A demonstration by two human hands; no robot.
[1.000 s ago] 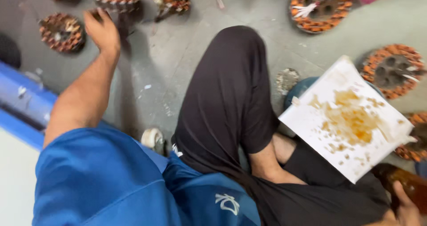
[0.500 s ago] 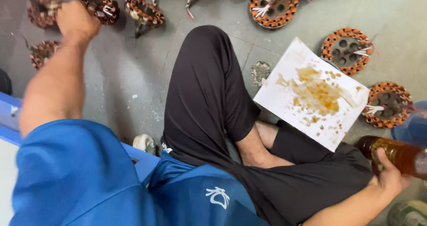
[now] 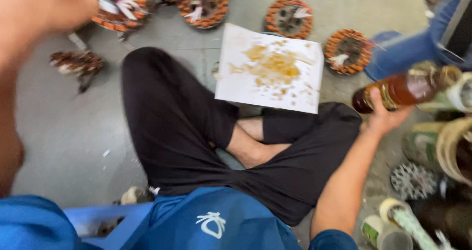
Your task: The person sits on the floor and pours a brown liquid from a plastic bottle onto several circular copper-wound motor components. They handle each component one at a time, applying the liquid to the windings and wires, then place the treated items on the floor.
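The right hand (image 3: 386, 116) has its grip clamped on a brown bottle (image 3: 405, 88) of amber liquid, fingers wrapped round the lower body, with the bottle lying nearly sideways, its neck pointing away to the right of the grip. Just left of that grip, a white sheet (image 3: 269, 69) stained with orange-brown blotches rests on the person's crossed legs in black trousers (image 3: 172, 127). Beyond the sheet, further from the grip, several round copper-wound stators (image 3: 349, 51) lie on the grey floor (image 3: 73, 137). Right of the grip stand blurred rolls and cans, and below it a tape roll (image 3: 393, 208) and a toothed metal disc (image 3: 412, 180). A leg in blue jeans (image 3: 408, 51) shows just above the bottle.

The left hand (image 3: 54, 6) is raised at the far upper left, well apart from the bottle and heavily blurred; I cannot tell whether its grip is together or apart. Another stator (image 3: 118, 14) lies just beside it.
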